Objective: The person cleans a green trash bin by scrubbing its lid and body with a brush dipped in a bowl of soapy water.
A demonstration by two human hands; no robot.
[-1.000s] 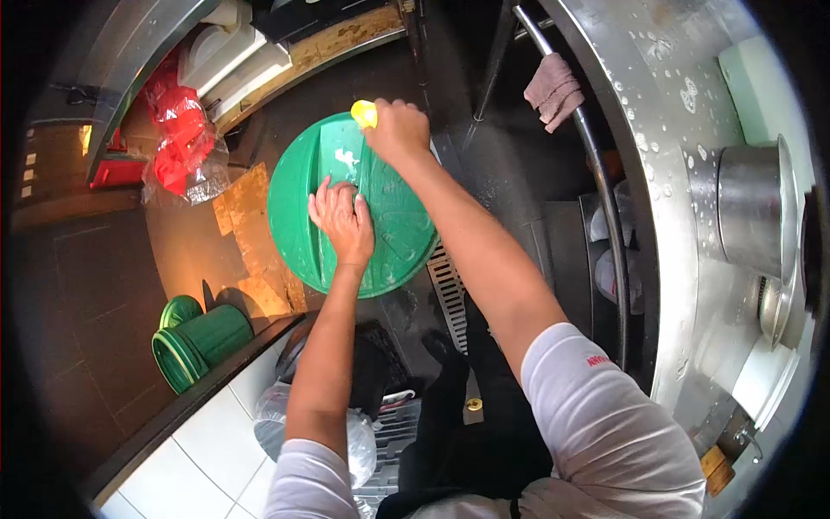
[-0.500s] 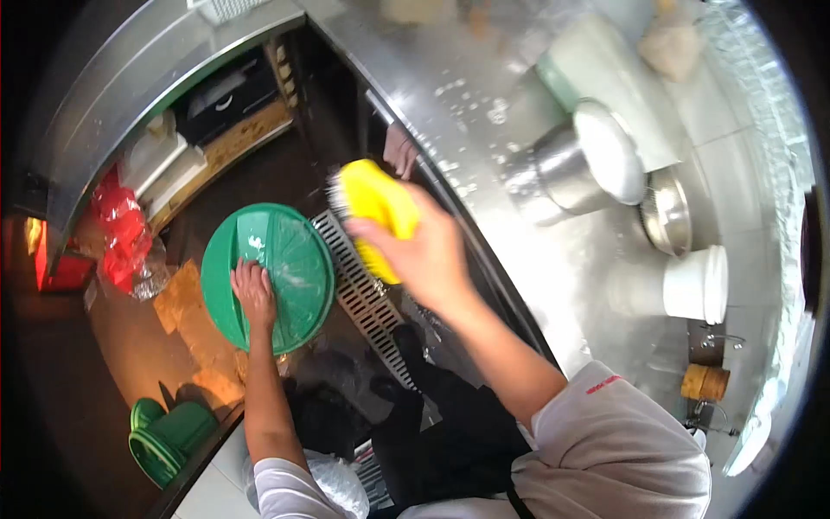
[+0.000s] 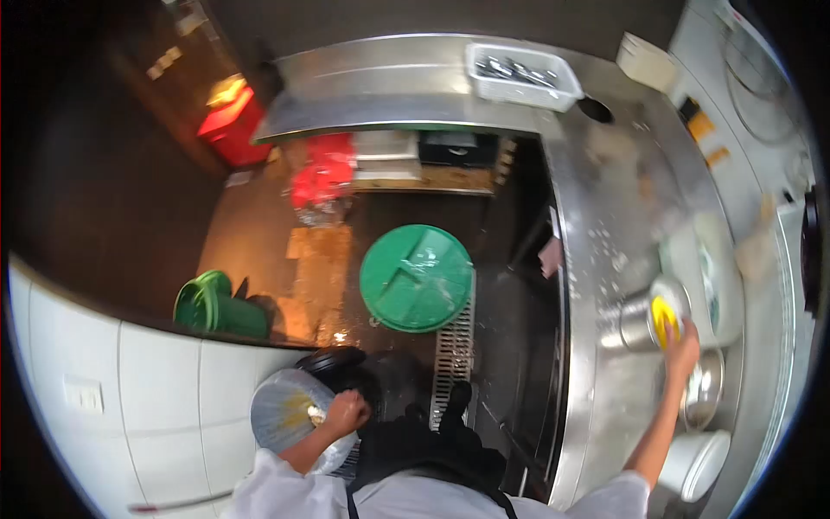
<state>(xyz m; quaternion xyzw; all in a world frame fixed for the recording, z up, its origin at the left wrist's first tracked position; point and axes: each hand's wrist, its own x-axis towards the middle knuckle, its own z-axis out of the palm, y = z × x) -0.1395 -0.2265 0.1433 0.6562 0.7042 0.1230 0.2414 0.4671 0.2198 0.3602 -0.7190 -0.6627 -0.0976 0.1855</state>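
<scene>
Scrubbing seemingly paused as the right hand (image 3: 682,352) took its gripped yellow oval brush (image 3: 664,322) to the silvery metal pot (image 3: 636,327) near the steel counter's (image 3: 596,389) wall-side edge, the curled left hand (image 3: 347,413) off the round green plastic lid (image 3: 418,278) beside the floor grate (image 3: 453,355).

Glossy, wet-looking green lid (image 3: 417,278), apparently plastic, beside a smooth, shiny metal counter (image 3: 605,346) with water spots.

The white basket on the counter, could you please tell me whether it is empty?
Not empty: shiny metal pieces lie inside the white basket.
</scene>
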